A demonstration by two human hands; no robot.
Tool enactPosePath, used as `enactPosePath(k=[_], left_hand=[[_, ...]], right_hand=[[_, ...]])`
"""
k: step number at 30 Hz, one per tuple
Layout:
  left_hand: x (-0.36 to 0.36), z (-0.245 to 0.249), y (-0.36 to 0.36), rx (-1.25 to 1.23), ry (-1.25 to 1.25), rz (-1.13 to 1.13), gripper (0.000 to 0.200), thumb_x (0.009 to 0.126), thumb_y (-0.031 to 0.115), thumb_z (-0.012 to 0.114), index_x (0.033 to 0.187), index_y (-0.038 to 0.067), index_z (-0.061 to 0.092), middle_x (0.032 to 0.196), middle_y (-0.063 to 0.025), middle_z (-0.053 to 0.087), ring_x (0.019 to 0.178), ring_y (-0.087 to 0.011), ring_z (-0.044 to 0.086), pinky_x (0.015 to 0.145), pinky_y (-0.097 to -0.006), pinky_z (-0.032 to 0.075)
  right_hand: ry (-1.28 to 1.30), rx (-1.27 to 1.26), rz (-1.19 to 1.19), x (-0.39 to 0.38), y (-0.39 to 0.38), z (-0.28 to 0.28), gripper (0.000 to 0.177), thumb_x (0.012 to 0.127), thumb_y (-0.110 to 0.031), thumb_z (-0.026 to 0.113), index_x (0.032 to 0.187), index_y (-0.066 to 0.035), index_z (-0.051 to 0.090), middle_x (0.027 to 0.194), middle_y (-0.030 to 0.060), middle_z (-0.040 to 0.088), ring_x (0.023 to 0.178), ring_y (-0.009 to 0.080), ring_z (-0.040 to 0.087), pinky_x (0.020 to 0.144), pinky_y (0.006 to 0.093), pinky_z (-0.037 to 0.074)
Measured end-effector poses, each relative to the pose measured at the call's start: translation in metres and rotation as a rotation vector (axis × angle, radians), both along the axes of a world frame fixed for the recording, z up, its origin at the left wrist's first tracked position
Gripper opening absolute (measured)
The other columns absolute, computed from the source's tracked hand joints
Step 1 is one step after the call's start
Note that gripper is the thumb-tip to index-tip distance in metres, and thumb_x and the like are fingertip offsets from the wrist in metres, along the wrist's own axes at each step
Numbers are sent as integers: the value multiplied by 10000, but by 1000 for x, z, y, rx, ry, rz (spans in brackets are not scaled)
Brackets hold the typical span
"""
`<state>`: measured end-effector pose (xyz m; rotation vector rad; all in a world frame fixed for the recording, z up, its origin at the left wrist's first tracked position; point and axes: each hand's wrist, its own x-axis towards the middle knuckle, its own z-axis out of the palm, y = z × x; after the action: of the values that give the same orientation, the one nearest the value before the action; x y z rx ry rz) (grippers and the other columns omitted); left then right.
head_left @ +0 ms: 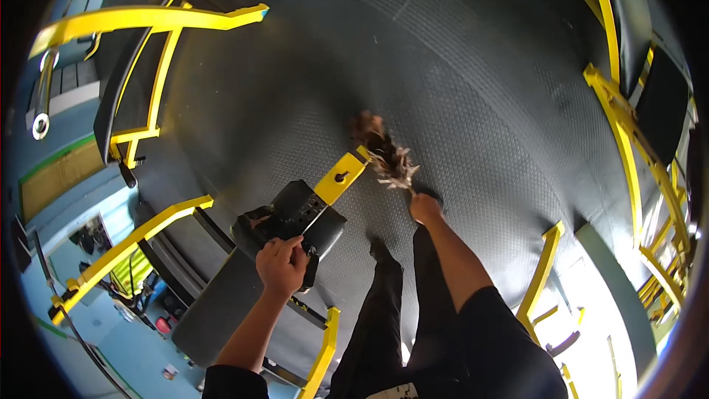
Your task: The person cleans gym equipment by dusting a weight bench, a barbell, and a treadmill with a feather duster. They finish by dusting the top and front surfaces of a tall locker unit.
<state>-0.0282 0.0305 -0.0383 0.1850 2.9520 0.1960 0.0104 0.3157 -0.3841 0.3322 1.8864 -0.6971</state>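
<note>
A brown feather duster [391, 162] is in my right hand [426, 209], whose fingers are wrapped round its handle. The feathers extend up and left from the hand, beside the end of a yellow metal bar [340, 177] with a dark knob. My left hand [282, 264] rests at the black padded part [325, 230] of the machine, near a thin metal rod. Its fingers are bent, and what they grip, if anything, is too small to make out. A long black padded bench [220, 310] lies to the left of that hand.
Yellow-framed gym machines stand at the upper left [155, 18], lower left [133, 244] and right [624, 133]. Dark textured matting [487, 125] covers the floor. My legs [378, 303] are below, with a yellow post [541, 273] to their right.
</note>
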Motion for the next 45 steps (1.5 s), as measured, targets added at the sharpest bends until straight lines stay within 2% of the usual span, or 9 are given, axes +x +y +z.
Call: enactPosePath(k=[7, 14, 29, 32, 34, 38, 41, 44, 45], left_hand=[[3, 4, -4, 66, 87, 49, 161, 764, 107, 708, 917, 156, 695, 673, 5, 570, 614, -213, 550, 550, -371, 402], [17, 4, -11, 119, 69, 166, 203, 752, 159, 730, 947, 187, 681, 730, 39, 570, 698, -163, 559, 600, -332, 418], [29, -10, -30, 304, -116, 133, 317, 827, 274, 676, 1118, 147, 659, 783, 30, 609, 689, -160, 603, 560, -314, 457], [41, -33, -19, 365, -115, 163, 354, 873, 278, 621, 1191, 122, 631, 839, 22, 626, 726, -173, 620, 560, -328, 477], [34, -25, -21, 309, -205, 146, 357, 894, 270, 587, 1213, 113, 616, 857, 22, 617, 770, -167, 615, 603, -317, 485], [26, -15, -17, 187, -343, 151, 175, 883, 283, 550, 971, 133, 567, 946, -9, 583, 898, -175, 564, 750, -333, 465], [5, -11, -9, 340, -420, 450, 163, 871, 261, 581, 939, 115, 606, 892, -81, 631, 915, -272, 637, 783, -425, 508], [-46, 13, 5, 315, -425, 878, 274, 862, 350, 566, 891, 91, 652, 916, -114, 694, 888, -331, 685, 721, -472, 541], [-58, 7, 20, 410, -383, 1133, 311, 880, 373, 541, 908, 85, 654, 933, -133, 697, 892, -347, 684, 736, -482, 544]], right_hand=[[192, 45, 363, -170, 51, 142, 368, 994, -310, 426, 1225, -141, 656, 1198, 185, 656, 1103, 402, 630, 929, 525, 518], [367, 96, 811, -286, -71, 277, 300, 937, -134, 517, 1178, -128, 695, 1119, 194, 687, 1050, 379, 665, 851, 494, 555], [223, 134, 1190, -268, -232, 176, 254, 895, -207, 567, 1075, -124, 725, 1159, 164, 687, 1068, 368, 660, 887, 475, 543], [229, -11, 1432, -295, -226, 175, 243, 904, -187, 554, 1063, -133, 730, 1095, 175, 698, 1009, 377, 667, 837, 481, 544], [275, -540, 1358, -322, -218, 168, 161, 907, -224, 576, 857, -96, 660, 840, 180, 670, 793, 399, 647, 664, 495, 498], [432, -274, 1355, -388, -193, 209, 95, 826, -162, 595, 830, -132, 685, 799, 165, 686, 781, 394, 662, 713, 494, 530], [354, -265, 1448, -456, -173, 238, 134, 865, -190, 583, 920, -122, 684, 890, 166, 697, 873, 392, 665, 750, 489, 535], [403, -461, 1483, -529, -162, 281, 172, 936, -247, 573, 972, -134, 699, 716, 136, 643, 608, 333, 602, 586, 417, 485], [290, -388, 1515, -555, -162, 293, 347, 933, -272, 610, 1235, -111, 673, 755, 124, 691, 686, 320, 666, 635, 410, 514]])
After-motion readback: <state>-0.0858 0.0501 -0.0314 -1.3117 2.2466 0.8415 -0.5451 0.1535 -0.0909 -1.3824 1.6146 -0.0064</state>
